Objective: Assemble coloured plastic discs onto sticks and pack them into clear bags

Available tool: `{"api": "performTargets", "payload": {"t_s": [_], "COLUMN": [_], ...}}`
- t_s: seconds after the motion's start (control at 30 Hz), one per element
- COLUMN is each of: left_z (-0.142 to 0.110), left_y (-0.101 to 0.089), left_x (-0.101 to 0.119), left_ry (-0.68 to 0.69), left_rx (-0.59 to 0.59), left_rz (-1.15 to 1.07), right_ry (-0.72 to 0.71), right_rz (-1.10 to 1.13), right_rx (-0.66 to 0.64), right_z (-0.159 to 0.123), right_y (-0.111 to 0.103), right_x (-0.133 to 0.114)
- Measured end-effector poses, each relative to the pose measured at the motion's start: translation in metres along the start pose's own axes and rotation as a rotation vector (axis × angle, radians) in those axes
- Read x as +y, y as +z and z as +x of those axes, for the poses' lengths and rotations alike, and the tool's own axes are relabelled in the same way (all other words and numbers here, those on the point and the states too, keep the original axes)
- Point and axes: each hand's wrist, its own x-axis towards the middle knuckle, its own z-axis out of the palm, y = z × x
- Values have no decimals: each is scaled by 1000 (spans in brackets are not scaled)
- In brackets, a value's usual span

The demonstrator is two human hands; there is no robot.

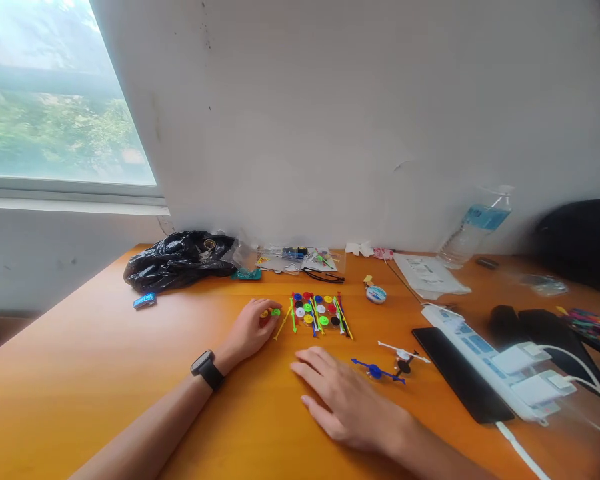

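Note:
Several small round plastic discs [300, 312] in blue, red, black, white, green and yellow lie grouped on the table. Thin coloured arrow-shaped sticks [283, 320] lie among and beside them. At the left end of this group, my left hand [249, 330], with a black watch on its wrist, is cupped around a few discs [275, 312]. Its thumb and fingers are apart, with yellow and green showing between them. My right hand [337, 393] is low over the table in front of the group, fingers stretched out and holding nothing. To its right lie a blue spinner [375, 371], a white one [403, 355] and a black one [403, 367].
A black plastic bag [180, 260] and a small blue packet [145, 301] lie at the left. Behind are clear bags of parts [300, 259] and a round white container [376, 294]. Rightward stand a phone [463, 373], a power strip [470, 347] with chargers, and a bottle [473, 230].

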Motion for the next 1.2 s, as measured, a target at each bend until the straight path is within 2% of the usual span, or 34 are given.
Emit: {"api": "performTargets", "payload": {"t_s": [0.13,0.23,0.47,0.6,0.77,1.03,1.13,1.2], "left_z": [0,0,-1,-1,-2,-3,-5,-7], "left_y": [4,1,-15,-11,-5,-11,-15,-16], "left_x": [-2,0,-8,-13,-7,-4,2,11], "left_ry": [-49,-85,-51,-70,-69,-98,-59,5], "left_rx": [54,76,-59,-5,50,146,176,154], "left_rz": [-35,-29,-98,-43,28,61,63,41], "right_ry": [-62,-32,-72,-88,-62,-83,-97,-125], "right_rz": [-31,2,83,114,115,81,63,53], "right_rx": [7,11,80,82,108,187,191,170], "right_z": [24,31,28,27,26,28,28,28], "right_y": [31,39,30,24,22,27,25,24], "right_x": [1,5,6,10,15,17,16,17]}}
